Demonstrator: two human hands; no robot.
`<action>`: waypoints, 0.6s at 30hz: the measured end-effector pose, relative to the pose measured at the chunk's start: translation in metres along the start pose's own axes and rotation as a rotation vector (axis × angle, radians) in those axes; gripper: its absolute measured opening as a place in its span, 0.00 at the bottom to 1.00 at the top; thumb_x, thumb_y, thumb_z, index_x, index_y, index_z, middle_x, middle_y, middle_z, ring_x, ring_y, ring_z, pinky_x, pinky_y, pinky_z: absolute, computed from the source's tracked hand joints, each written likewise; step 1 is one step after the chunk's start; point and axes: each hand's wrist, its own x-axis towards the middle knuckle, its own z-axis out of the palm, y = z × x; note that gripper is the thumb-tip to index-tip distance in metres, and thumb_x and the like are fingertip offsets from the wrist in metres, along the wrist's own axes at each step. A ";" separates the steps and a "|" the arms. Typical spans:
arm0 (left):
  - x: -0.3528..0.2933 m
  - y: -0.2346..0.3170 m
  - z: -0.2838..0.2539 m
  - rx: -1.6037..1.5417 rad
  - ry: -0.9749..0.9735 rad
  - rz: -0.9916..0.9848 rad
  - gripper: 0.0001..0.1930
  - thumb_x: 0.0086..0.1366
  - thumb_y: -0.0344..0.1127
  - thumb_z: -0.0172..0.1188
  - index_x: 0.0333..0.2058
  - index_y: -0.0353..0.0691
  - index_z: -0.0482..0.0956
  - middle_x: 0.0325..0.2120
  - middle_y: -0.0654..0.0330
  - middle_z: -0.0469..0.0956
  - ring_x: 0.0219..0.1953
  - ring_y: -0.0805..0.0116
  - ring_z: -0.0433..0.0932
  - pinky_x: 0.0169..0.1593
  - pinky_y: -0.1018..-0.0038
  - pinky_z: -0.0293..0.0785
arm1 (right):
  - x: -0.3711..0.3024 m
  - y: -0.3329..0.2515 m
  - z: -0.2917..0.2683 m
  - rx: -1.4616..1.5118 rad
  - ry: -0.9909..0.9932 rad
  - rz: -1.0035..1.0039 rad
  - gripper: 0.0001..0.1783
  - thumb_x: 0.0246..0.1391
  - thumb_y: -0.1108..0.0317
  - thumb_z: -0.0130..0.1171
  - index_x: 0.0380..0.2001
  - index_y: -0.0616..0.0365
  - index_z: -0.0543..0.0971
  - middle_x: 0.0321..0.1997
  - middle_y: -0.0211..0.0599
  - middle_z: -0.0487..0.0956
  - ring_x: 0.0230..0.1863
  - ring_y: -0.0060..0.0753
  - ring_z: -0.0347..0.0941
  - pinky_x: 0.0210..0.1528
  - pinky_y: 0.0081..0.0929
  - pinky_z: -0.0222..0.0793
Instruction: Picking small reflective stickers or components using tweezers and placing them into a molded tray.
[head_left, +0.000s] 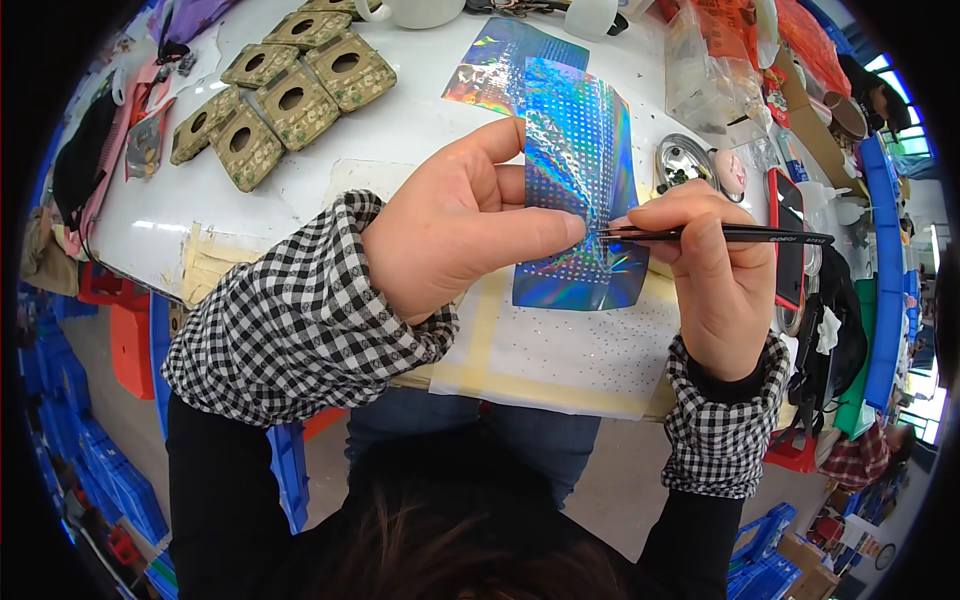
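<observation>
My left hand [465,215] grips a shiny holographic blue sheet [560,130] that carries rows of small pale dots. The thumb presses on the sheet's front while the other fingers go behind it, partly hidden. Pinched in my right hand [715,260] is a pair of black tweezers [745,233], its tips touching or very close to the sheet beside my left thumb. Below the sheet lies a white paper [540,355] strewn with many tiny glittering specks, edged with yellowish tape. A second holographic sheet [490,65] rests flat on the table behind.
Several camouflage-patterned pieces with round dark holes [290,98] lie at the back left. A white mug [425,8] stands at the far edge. To the right are a round metal tin [683,162], a red-edged phone [788,235] and clear plastic bags [700,85].
</observation>
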 end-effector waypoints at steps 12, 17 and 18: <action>0.000 -0.001 0.000 -0.026 0.002 -0.013 0.28 0.56 0.22 0.55 0.55 0.32 0.58 0.48 0.54 0.71 0.51 0.66 0.70 0.56 0.70 0.64 | 0.000 0.002 0.002 0.024 0.013 -0.006 0.13 0.58 0.67 0.50 0.31 0.67 0.79 0.31 0.38 0.76 0.34 0.25 0.72 0.40 0.21 0.67; -0.001 -0.001 0.001 -0.029 0.001 -0.015 0.27 0.56 0.23 0.55 0.55 0.32 0.59 0.48 0.54 0.71 0.51 0.66 0.70 0.56 0.70 0.64 | -0.001 0.001 0.002 0.018 0.004 -0.010 0.13 0.58 0.67 0.50 0.31 0.67 0.79 0.31 0.37 0.76 0.34 0.25 0.72 0.40 0.21 0.67; -0.001 -0.001 0.001 -0.037 0.002 -0.013 0.27 0.56 0.23 0.55 0.54 0.32 0.59 0.48 0.54 0.71 0.51 0.66 0.70 0.56 0.70 0.64 | -0.001 0.001 0.002 0.021 0.005 -0.007 0.13 0.58 0.67 0.50 0.31 0.67 0.79 0.31 0.37 0.76 0.34 0.25 0.72 0.40 0.21 0.67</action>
